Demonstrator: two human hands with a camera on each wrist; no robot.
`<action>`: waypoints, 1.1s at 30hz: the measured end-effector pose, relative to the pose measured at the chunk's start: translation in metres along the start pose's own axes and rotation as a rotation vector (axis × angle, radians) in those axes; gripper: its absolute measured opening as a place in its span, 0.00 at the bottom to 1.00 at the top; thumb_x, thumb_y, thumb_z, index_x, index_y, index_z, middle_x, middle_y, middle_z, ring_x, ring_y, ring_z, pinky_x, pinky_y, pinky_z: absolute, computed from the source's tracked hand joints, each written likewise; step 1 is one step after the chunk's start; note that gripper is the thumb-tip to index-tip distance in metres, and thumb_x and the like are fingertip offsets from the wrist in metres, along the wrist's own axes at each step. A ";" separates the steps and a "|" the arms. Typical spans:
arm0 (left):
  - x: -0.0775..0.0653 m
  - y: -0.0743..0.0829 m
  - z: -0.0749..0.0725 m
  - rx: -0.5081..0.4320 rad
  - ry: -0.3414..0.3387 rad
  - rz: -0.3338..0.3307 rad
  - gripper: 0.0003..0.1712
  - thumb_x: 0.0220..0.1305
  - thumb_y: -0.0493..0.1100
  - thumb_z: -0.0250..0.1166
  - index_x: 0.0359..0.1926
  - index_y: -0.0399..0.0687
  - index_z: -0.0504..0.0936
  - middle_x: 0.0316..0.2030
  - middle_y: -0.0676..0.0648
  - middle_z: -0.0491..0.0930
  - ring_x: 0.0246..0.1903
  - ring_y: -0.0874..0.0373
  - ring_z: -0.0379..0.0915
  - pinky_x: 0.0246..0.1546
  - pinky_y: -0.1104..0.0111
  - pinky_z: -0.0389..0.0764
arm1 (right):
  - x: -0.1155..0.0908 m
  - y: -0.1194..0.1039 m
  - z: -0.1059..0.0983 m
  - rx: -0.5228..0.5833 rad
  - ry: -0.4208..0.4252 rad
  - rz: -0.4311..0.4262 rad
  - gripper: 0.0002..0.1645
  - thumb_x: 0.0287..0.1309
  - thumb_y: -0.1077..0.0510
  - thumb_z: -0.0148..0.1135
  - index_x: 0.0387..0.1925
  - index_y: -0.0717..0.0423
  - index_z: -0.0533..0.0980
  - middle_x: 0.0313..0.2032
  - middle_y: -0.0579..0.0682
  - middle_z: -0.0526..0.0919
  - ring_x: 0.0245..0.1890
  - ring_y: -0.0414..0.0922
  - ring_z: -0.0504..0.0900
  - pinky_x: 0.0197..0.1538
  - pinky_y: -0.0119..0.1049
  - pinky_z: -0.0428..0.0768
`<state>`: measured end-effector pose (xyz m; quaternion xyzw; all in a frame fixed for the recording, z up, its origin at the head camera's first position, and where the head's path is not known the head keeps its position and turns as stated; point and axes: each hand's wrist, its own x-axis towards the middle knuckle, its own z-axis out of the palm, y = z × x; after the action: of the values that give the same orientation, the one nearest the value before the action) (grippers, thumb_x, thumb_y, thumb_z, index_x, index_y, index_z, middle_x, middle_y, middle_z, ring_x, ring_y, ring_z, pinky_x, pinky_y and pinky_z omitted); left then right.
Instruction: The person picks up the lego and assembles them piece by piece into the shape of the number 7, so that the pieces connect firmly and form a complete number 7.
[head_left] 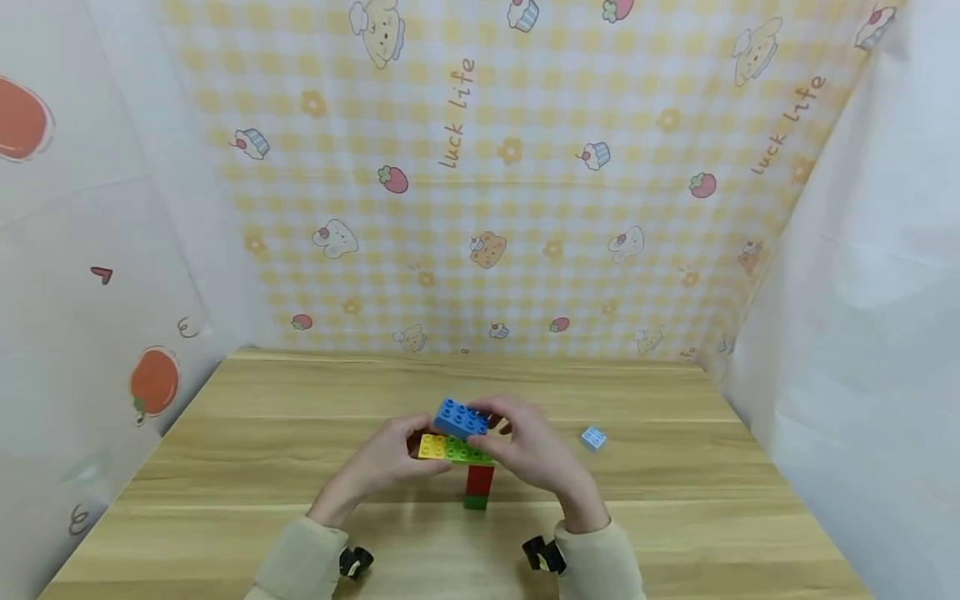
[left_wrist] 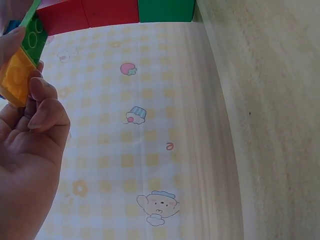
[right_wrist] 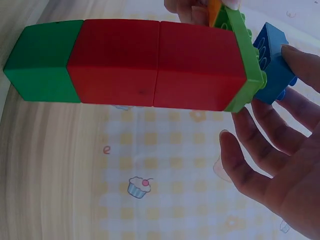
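A narrow tower stands on the wooden table: a dark green brick (right_wrist: 45,65) at the bottom and two red bricks (right_wrist: 200,65) above it. Across its top lies a thin light green piece (right_wrist: 246,60), with a yellow brick (head_left: 432,447) at the left end. My left hand (head_left: 386,457) pinches that yellow end between thumb and fingers. My right hand (head_left: 532,446) holds a blue brick (head_left: 457,419) with its studs up. In the right wrist view the blue brick (right_wrist: 272,62) is tilted and close against the light green studs; whether they touch, I cannot tell.
A small light blue brick (head_left: 593,438) lies on the table (head_left: 660,492) to the right of my right hand. A yellow checked cloth (head_left: 525,275) hangs behind the table, with white sheets (head_left: 862,333) at both sides.
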<state>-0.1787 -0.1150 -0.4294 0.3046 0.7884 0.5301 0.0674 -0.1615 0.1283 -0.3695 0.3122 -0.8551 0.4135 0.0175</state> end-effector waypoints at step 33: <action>-0.001 -0.003 0.001 -0.075 0.006 0.003 0.22 0.59 0.41 0.72 0.53 0.42 0.78 0.43 0.47 0.80 0.41 0.54 0.77 0.41 0.66 0.80 | 0.005 0.000 0.013 0.001 -0.123 -0.010 0.22 0.63 0.50 0.65 0.57 0.49 0.77 0.45 0.37 0.78 0.43 0.40 0.75 0.44 0.36 0.76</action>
<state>-0.1792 -0.1154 -0.4330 0.3017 0.7678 0.5601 0.0756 -0.1626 0.1165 -0.3761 0.3412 -0.8529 0.3938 -0.0335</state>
